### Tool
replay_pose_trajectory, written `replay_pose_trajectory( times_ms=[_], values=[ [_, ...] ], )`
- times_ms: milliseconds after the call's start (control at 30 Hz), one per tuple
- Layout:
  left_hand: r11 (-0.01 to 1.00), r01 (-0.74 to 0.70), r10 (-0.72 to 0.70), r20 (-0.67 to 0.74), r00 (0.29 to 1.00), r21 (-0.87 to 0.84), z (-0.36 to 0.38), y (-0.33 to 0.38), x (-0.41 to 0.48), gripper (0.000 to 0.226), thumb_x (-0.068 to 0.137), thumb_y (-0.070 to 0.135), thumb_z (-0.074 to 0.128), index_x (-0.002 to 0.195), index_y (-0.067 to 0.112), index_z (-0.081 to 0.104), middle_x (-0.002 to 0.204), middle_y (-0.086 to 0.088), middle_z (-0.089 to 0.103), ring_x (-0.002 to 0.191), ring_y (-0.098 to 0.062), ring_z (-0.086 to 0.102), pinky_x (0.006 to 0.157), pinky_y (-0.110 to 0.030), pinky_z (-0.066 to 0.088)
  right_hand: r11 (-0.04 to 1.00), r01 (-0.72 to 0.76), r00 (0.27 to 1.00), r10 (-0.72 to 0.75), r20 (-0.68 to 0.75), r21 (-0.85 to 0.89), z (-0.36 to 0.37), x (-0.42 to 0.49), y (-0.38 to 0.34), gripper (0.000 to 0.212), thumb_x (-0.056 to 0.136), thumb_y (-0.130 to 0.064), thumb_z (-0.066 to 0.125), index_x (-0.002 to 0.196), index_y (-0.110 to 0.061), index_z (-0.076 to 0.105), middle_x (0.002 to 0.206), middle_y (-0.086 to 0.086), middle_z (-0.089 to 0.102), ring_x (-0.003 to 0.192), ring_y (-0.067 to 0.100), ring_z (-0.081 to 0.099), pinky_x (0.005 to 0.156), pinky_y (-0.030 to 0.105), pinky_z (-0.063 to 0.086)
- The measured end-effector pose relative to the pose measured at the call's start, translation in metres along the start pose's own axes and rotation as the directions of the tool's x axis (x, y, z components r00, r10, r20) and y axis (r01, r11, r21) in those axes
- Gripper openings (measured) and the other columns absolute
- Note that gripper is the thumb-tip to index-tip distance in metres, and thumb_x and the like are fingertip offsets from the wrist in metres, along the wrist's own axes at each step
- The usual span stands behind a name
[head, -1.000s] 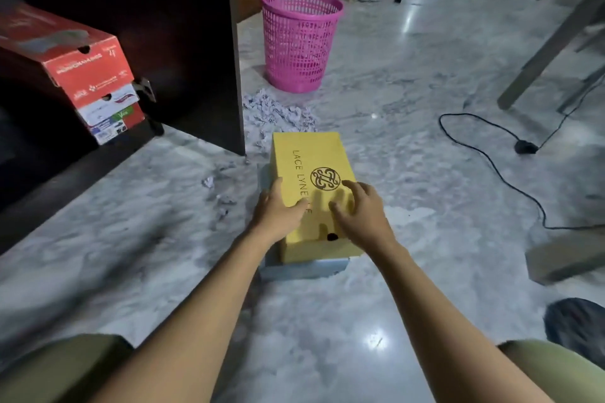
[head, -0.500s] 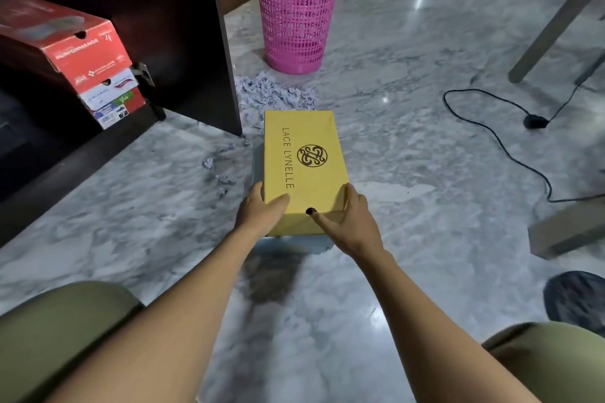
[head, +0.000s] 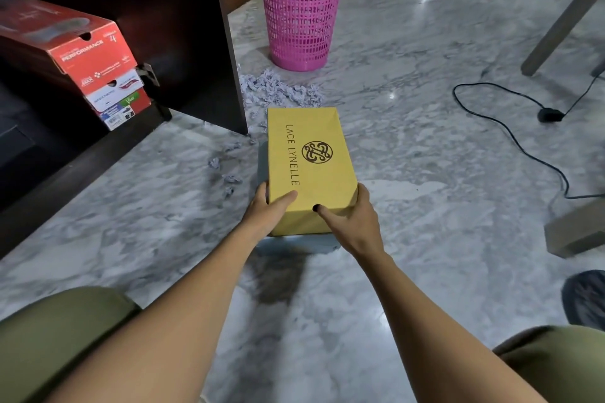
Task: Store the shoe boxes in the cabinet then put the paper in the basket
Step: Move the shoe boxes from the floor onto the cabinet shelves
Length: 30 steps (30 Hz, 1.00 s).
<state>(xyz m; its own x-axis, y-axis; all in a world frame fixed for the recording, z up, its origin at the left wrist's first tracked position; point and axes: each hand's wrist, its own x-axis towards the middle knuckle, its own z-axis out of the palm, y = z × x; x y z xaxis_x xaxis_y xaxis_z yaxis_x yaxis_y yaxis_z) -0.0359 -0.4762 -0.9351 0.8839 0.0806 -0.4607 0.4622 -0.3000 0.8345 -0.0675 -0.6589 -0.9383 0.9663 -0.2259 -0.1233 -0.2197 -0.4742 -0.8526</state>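
Observation:
A yellow shoe box marked LACE LYNELLE is held at its near end by both hands. My left hand grips its left corner and my right hand its right corner. Under it a grey-blue box lies on the floor, mostly hidden. Two red shoe boxes sit stacked in the dark cabinet at the left. Crumpled paper is heaped on the floor beside the cabinet wall, in front of the pink basket.
A black cable with a plug runs across the marble floor at the right. A table leg slants at the upper right and a grey block lies at the right edge. My knees fill the lower corners.
Both hands slid from the lid's top to the box's near corners. The yellow box has risen slightly off the grey-blue box.

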Motion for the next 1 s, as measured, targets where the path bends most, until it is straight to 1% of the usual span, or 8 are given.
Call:
replay_pose_trajectory(
  times_ms=[200, 300, 367, 500, 667, 833, 933, 1000],
  values=[
    [0.984, -0.091, 0.084, -0.057, 0.995, -0.151, -0.017, 0.01, -0.01, 0.074, 0.072, 0.066, 0.066, 0.136, 0.048, 0.032, 0.115, 0.029, 0.054, 0.115, -0.014, 0.055, 0.099, -0.051, 0.047, 0.997, 0.073, 0.997, -0.073, -0.008, 0.025, 0.002, 0.011, -0.026, 0.087, 0.067, -0.058, 0.077, 0.139, -0.027, 0.04, 0.121, -0.009, 0.062, 0.109, 0.015, 0.06, 0.091, 0.038, 0.052],
    [0.967, -0.174, 0.157, -0.103, 0.982, -0.186, -0.031, 0.018, -0.016, 0.087, 0.066, 0.07, 0.066, 0.141, 0.055, 0.024, 0.135, 0.022, 0.051, 0.125, -0.014, 0.051, 0.106, -0.048, 0.042, 0.99, 0.138, 0.99, -0.138, 0.006, 0.013, 0.005, 0.013, -0.045, 0.09, 0.067, -0.061, 0.075, 0.141, -0.028, 0.038, 0.126, -0.008, 0.061, 0.111, 0.017, 0.059, 0.092, 0.038, 0.051],
    [0.958, -0.234, 0.21, -0.153, 0.966, -0.166, -0.041, 0.024, -0.019, 0.092, 0.063, 0.076, 0.065, 0.14, 0.062, 0.018, 0.145, 0.017, 0.045, 0.131, -0.015, 0.046, 0.109, -0.047, 0.039, 0.98, 0.196, 0.98, -0.196, 0.014, 0.028, 0.005, 0.016, -0.062, 0.079, 0.071, -0.054, 0.078, 0.137, -0.028, 0.042, 0.118, -0.011, 0.06, 0.104, 0.015, 0.059, 0.086, 0.033, 0.049],
    [0.932, -0.339, 0.291, -0.292, 0.911, -0.131, -0.068, 0.038, -0.024, 0.087, 0.063, 0.077, 0.064, 0.132, 0.076, 0.011, 0.152, 0.011, 0.038, 0.138, -0.016, 0.039, 0.113, -0.049, 0.033, 0.957, 0.286, 0.957, -0.288, 0.026, 0.052, 0.005, 0.022, -0.103, 0.072, 0.073, -0.045, 0.08, 0.134, -0.03, 0.044, 0.108, -0.013, 0.056, 0.097, 0.011, 0.054, 0.08, 0.026, 0.042],
    [0.9, -0.425, 0.37, -0.34, 0.864, -0.1, -0.11, 0.071, -0.046, 0.094, 0.073, 0.066, 0.055, 0.15, 0.05, 0.005, 0.149, 0.028, 0.029, 0.134, -0.002, 0.035, 0.109, -0.032, 0.03, 0.925, 0.376, 0.926, -0.377, 0.01, 0.064, 0.018, 0.024, -0.154, 0.084, 0.071, -0.054, 0.078, 0.141, -0.026, 0.042, 0.129, -0.005, 0.059, 0.115, 0.017, 0.056, 0.094, 0.033, 0.047],
    [0.895, -0.438, 0.385, -0.342, 0.857, -0.09, -0.16, 0.079, -0.07, 0.097, 0.07, 0.069, 0.061, 0.145, 0.061, 0.0, 0.144, 0.028, 0.042, 0.132, -0.005, 0.044, 0.112, -0.041, 0.034, 0.898, 0.422, 0.901, -0.431, 0.051, 0.128, 0.031, 0.012, -0.191, 0.081, 0.072, -0.049, 0.079, 0.141, -0.026, 0.043, 0.113, -0.011, 0.057, 0.101, 0.011, 0.053, 0.087, 0.026, 0.043],
    [0.874, -0.477, 0.412, -0.384, 0.827, -0.09, -0.181, 0.085, -0.081, 0.088, 0.086, 0.055, 0.062, 0.148, 0.056, -0.002, 0.126, 0.041, 0.047, 0.12, 0.006, 0.049, 0.105, -0.032, 0.036, 0.875, 0.459, 0.878, -0.473, 0.069, 0.156, 0.038, 0.008, -0.216, 0.078, 0.072, -0.047, 0.08, 0.139, -0.029, 0.045, 0.1, -0.019, 0.056, 0.095, 0.009, 0.054, 0.083, 0.025, 0.042],
    [0.846, -0.525, 0.442, -0.431, 0.787, -0.092, -0.193, 0.095, -0.083, 0.085, 0.09, 0.047, 0.062, 0.151, 0.051, 0.004, 0.126, 0.041, 0.048, 0.116, 0.011, 0.049, 0.103, -0.027, 0.037, 0.858, 0.489, 0.861, -0.504, 0.074, 0.159, 0.04, 0.011, -0.236, 0.079, 0.071, -0.049, 0.08, 0.139, -0.031, 0.044, 0.103, -0.016, 0.058, 0.096, 0.011, 0.056, 0.081, 0.026, 0.042]
  ],
)
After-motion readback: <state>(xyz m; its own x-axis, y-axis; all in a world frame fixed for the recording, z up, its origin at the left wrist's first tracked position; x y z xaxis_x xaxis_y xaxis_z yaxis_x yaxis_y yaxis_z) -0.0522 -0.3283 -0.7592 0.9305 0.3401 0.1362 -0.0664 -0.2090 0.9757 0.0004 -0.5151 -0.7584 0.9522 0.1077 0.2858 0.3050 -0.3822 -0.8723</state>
